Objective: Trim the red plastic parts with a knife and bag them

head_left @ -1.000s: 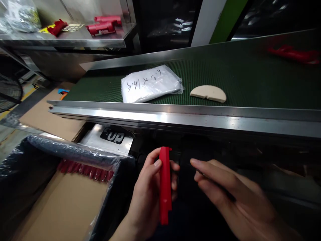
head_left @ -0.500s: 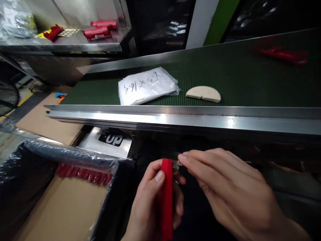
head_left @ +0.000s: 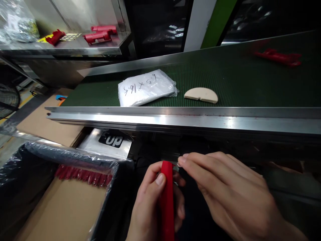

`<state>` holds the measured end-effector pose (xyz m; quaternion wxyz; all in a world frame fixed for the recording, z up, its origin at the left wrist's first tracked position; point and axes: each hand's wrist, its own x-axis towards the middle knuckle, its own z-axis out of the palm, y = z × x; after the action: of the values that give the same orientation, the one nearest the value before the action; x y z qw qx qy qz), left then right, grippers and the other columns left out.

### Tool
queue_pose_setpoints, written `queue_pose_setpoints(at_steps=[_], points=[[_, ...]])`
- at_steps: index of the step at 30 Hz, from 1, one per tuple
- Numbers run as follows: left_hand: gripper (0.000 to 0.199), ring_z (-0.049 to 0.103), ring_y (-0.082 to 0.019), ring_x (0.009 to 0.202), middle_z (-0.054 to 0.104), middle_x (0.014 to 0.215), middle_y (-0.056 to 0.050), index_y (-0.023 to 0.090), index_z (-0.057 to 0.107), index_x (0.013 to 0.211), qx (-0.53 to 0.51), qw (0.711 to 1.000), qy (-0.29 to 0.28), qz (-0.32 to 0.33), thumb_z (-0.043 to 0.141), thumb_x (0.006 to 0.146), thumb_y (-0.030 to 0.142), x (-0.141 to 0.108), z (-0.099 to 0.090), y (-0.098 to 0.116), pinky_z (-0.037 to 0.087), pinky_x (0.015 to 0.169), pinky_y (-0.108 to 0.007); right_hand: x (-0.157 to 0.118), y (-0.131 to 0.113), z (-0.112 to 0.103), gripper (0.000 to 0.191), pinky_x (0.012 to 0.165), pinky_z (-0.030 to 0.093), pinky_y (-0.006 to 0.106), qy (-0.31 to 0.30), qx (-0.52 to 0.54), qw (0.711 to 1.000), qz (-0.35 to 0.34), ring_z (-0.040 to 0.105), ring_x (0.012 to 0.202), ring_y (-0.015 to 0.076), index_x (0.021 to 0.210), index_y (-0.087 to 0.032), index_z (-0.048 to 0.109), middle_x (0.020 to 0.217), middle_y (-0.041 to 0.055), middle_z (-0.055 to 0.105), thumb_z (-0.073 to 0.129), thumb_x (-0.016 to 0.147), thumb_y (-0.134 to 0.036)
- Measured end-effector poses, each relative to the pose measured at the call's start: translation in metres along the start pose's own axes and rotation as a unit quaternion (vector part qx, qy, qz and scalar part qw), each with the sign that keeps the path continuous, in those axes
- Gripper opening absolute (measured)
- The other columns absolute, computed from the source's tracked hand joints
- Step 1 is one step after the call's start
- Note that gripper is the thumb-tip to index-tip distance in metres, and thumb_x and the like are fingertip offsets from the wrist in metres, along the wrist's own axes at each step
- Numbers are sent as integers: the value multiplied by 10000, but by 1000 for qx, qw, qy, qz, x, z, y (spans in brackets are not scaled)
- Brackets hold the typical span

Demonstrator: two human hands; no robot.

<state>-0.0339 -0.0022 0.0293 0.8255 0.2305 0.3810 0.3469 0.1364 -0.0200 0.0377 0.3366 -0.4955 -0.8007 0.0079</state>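
Observation:
Upright in my left hand is a long, narrow red plastic part, with my thumb on its near face and my fingers curled round the far side. Its lower end runs out of the picture. To the right, my right hand is closed in a pinch beside the part's top end. A tiny shiny bit shows at those fingertips, too small to name. A small gap separates the right fingertips from the red part.
Beyond my hands runs a green conveyor belt with a metal edge rail. On it lie a white plastic-wrapped packet, a cream half-round piece and a red part. At left stands a lined bin holding bagged red pieces.
The view has shifted slightly. My left hand has tilted the red part a little, and my right hand keeps its pinch beside the top end.

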Motion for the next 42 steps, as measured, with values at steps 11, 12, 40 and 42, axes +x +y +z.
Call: queue_pose_setpoints(at_steps=[11,12,40,42], points=[[210,463,-58,423,630,924,-60,203,498,1042,7,999,32,4,375,976,360,-2,3,-4,355,360,-137,-4,-1,0,458,709,471,375,10,-18,1000,0,617,907,242,1209,-91,644,1129,138,684,525,789,48],[210,471,-61,434,628,931,-63,202,497,1040,8,999,34,3,375,975,359,-2,4,-4,355,364,-136,-4,-1,0,448,712,472,377,12,-16,1000,1,619,909,244,1203,-86,645,1131,140,684,530,791,46],[229,412,-88,455,533,659,-2,210,499,1092,24,998,50,-10,399,978,381,-4,11,0,325,398,-152,-13,-10,-7,426,685,484,365,-25,-24,999,-3,637,874,231,1183,-110,651,1070,136,697,511,809,36],[245,401,-99,466,478,581,17,201,507,1084,29,998,49,-11,426,970,401,-3,10,1,324,407,-155,-14,-13,-7,404,694,488,360,-31,-17,999,5,636,874,224,1176,-120,658,1062,123,700,513,826,21]])
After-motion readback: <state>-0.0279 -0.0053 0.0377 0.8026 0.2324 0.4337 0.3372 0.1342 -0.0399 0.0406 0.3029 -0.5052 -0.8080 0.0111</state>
